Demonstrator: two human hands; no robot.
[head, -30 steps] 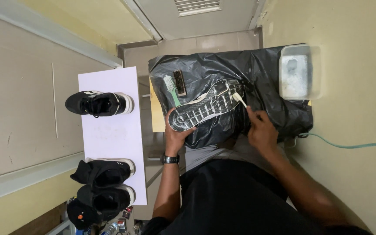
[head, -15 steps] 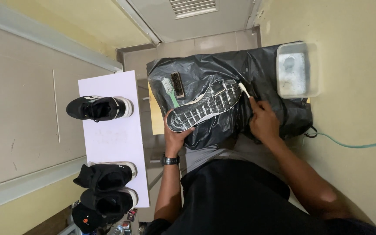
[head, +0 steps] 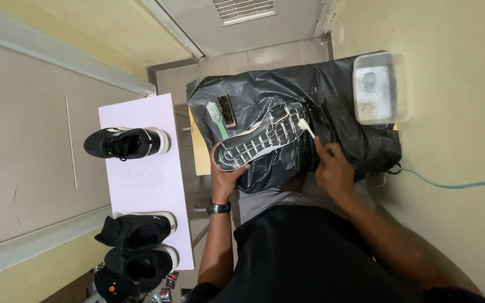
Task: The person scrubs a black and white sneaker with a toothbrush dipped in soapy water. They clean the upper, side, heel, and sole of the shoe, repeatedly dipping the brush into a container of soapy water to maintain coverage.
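Clearly, in the head view, a shoe (head: 262, 136) lay sole-up near the middle of the frame, on a black plastic bag (head: 338, 106) spread over the table. The left hand (head: 225, 171) had its grip closed around the shoe's heel end, just below and left of the sole. The right hand (head: 332, 168), to the right of centre, held a small white toothbrush (head: 306, 128) in a narrow pinch, with the brush head touching the toe end of the sole.

Just beside the shoe, toward the upper left of the bag, a green-handled brush (head: 216, 116) and a brown brush (head: 227, 110) lay side by side. A clear plastic tub (head: 378, 90) with foamy water sat at the upper right. On the left of the frame, a white board (head: 144, 179) carried one black sneaker (head: 126, 142) near its top and two more black shoes (head: 138, 247) at its lower end. A green hose (head: 456, 185) ran along the floor at the right edge.
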